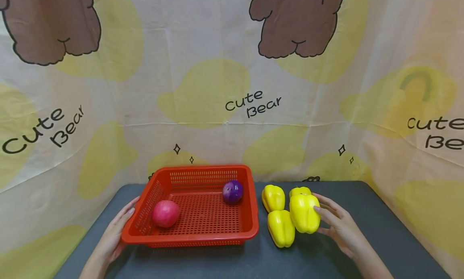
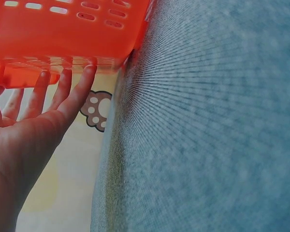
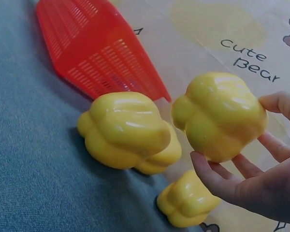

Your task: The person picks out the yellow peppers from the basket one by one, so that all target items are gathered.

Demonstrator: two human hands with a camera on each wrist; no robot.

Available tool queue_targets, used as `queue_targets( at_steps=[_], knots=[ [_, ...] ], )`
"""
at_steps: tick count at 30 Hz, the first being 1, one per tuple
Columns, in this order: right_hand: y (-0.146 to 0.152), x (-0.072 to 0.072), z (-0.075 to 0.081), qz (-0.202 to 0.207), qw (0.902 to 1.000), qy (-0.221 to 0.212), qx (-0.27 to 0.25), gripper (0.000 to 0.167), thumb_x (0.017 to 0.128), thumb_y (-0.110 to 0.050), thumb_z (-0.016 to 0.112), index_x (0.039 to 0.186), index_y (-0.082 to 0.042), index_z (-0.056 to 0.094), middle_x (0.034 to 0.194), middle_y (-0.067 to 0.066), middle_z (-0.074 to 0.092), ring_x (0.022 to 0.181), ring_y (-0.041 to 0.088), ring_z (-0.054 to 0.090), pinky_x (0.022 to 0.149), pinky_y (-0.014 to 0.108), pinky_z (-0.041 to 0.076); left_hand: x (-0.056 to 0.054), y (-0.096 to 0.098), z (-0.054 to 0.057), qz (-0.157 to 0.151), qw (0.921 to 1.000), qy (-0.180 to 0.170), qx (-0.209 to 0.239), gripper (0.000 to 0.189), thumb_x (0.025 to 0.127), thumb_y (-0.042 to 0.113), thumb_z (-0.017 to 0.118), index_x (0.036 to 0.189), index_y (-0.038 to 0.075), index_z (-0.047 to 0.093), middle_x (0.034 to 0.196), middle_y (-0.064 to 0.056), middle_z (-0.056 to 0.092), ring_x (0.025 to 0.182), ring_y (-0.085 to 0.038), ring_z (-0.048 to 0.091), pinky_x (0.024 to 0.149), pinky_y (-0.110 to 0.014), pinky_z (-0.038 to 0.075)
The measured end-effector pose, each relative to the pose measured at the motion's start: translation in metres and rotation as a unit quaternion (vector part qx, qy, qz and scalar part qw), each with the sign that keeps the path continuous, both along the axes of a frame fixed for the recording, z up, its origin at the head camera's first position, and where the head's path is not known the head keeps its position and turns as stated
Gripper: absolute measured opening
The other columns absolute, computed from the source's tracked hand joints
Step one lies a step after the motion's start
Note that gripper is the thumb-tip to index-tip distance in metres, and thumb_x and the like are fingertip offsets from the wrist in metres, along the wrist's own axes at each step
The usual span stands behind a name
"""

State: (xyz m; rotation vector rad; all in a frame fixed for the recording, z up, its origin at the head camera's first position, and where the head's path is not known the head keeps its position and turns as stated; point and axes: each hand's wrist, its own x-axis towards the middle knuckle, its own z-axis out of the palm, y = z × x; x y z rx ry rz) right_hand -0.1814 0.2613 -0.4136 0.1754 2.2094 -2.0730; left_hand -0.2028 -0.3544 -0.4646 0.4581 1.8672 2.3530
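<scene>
My right hand (image 1: 338, 222) holds a glossy yellow bell pepper (image 1: 304, 213) between thumb and fingers. In the right wrist view the held pepper (image 3: 222, 116) is up off the table, beside the other peppers. Three more yellow peppers lie near it: one at front left (image 1: 281, 228), one behind that (image 1: 273, 198), and one (image 1: 300, 191) partly hidden by the held pepper. My left hand (image 1: 115, 230) touches the left side of a red plastic basket (image 1: 188, 240). Its extended fingers (image 2: 70, 94) meet the basket's side wall below the rim in the left wrist view.
Inside the basket, a pink round fruit (image 1: 166, 213) lies at the left and a purple round one (image 1: 232, 191) at the back right. Basket and peppers share a dark grey-blue table (image 1: 203, 265). A printed cloth (image 1: 203, 89) hangs behind and along the sides.
</scene>
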Motion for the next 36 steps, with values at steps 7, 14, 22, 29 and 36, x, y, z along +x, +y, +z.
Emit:
queue_targets(
  at_steps=[7,14,22,29,36],
  knots=[
    [0.005,0.0,-0.002,0.001,1.0,0.0,0.007,0.059,0.111,-0.028,0.057,0.164,-0.012,0.035,0.165,0.018,0.035,0.131,0.026,0.057,0.094,0.051,0.058,0.0,0.0,0.0,-0.006,0.9999,0.004,0.01,0.043,0.118,0.02,0.03,0.152,0.039,0.048,0.137,0.015,0.066,0.119,-0.01,0.07,0.091,-0.035,0.062],
    [0.008,-0.002,-0.003,-0.001,0.9999,-0.002,0.012,0.06,0.111,-0.028,0.058,0.164,-0.013,0.036,0.164,0.017,0.038,0.127,0.022,0.06,0.093,0.05,0.059,0.0,0.0,-0.001,0.002,1.0,0.001,0.003,0.043,0.118,0.021,0.03,0.155,0.038,0.045,0.136,0.016,0.066,0.118,-0.01,0.07,0.091,-0.035,0.062],
    [0.012,-0.004,-0.007,-0.005,0.9999,-0.007,0.01,0.057,0.11,-0.028,0.059,0.161,-0.014,0.04,0.155,0.008,0.048,0.119,0.017,0.063,0.091,0.049,0.059,-0.001,0.001,0.001,-0.001,1.0,0.001,0.002,0.043,0.118,0.021,0.03,0.153,0.038,0.046,0.137,0.016,0.066,0.118,-0.011,0.07,0.091,-0.035,0.062],
    [0.014,-0.003,-0.01,0.005,1.0,-0.007,0.0,0.052,0.11,-0.027,0.059,0.159,-0.016,0.045,0.143,0.0,0.056,0.115,0.015,0.064,0.092,0.05,0.059,0.0,0.0,0.002,-0.004,1.0,-0.002,0.002,0.043,0.118,0.021,0.03,0.153,0.039,0.047,0.136,0.016,0.066,0.118,-0.011,0.07,0.091,-0.036,0.062],
    [0.019,-0.005,-0.01,0.024,0.9997,-0.006,0.001,0.052,0.11,-0.026,0.058,0.16,-0.016,0.044,0.14,-0.001,0.058,0.113,0.015,0.065,0.091,0.05,0.059,0.001,0.0,0.001,0.001,1.0,-0.002,-0.004,0.043,0.118,0.022,0.03,0.155,0.038,0.044,0.136,0.017,0.065,0.118,-0.01,0.07,0.091,-0.035,0.062]
  ],
)
